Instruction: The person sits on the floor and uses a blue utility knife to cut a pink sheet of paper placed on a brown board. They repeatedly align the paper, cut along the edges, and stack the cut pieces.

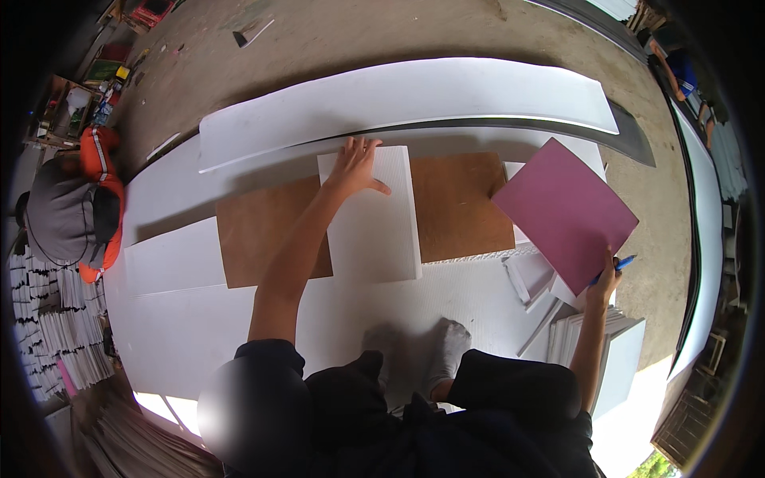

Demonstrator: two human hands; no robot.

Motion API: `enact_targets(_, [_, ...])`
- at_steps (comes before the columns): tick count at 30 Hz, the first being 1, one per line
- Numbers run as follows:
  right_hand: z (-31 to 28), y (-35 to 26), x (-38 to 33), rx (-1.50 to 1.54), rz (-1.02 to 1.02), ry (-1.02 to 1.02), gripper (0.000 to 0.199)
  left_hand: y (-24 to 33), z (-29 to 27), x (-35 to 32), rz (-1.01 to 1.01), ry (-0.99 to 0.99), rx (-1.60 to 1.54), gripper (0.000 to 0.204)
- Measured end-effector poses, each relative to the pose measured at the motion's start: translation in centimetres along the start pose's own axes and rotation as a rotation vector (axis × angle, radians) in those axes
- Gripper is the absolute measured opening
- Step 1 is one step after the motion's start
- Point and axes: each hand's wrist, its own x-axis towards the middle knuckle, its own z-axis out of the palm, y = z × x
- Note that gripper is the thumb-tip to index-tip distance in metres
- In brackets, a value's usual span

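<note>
My left hand [358, 167] lies with fingers spread over the far end of a white ribbed panel [370, 235], its thumb apart and pointing right. That panel rests between two brown boards, one at the left [267, 235] and one at the right [466, 207]. At the right, my right hand [608, 279] grips the lower corner of a mauve rectangular sheet [564, 211], which is tilted corner-up. A blue pen-like tool [627, 261] sticks out from the same hand; its tip is hidden.
A long white strip [414, 92] lies beyond the boards, over a dark sheet [633, 135]. White stacked panels [613, 350] stand near my right knee. A person in orange and grey [72, 203] crouches at the left beside stacked white sheets [68, 342]. My socked feet [448, 350] stand on the white surface.
</note>
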Motion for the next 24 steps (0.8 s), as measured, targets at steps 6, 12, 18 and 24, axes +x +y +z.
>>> enact_targets(6, [0.8, -4.2, -1.3, 0.08, -0.059, -0.086, 0.033, -1.3, -5.5, -3.7, -0.226, 0.318, -0.437, 0.039])
enact_targets(12, [-0.4, -8.2, -0.7, 0.01, -0.093, -0.246, 0.028, -0.4, -1.2, -9.8, -0.626, 0.444, -0.853, 0.037])
enact_targets(18, [7.3, -4.1, -4.2, -0.081, 0.137, -0.63, 0.025, -1.8, 5.7, -12.1, -0.665, 0.458, -0.63, 0.039])
enact_targets(24, [15.8, 3.7, -9.7, -0.524, 0.131, -0.876, 0.021, -2.0, 5.5, -13.3, -0.533, 0.302, -1.15, 0.05])
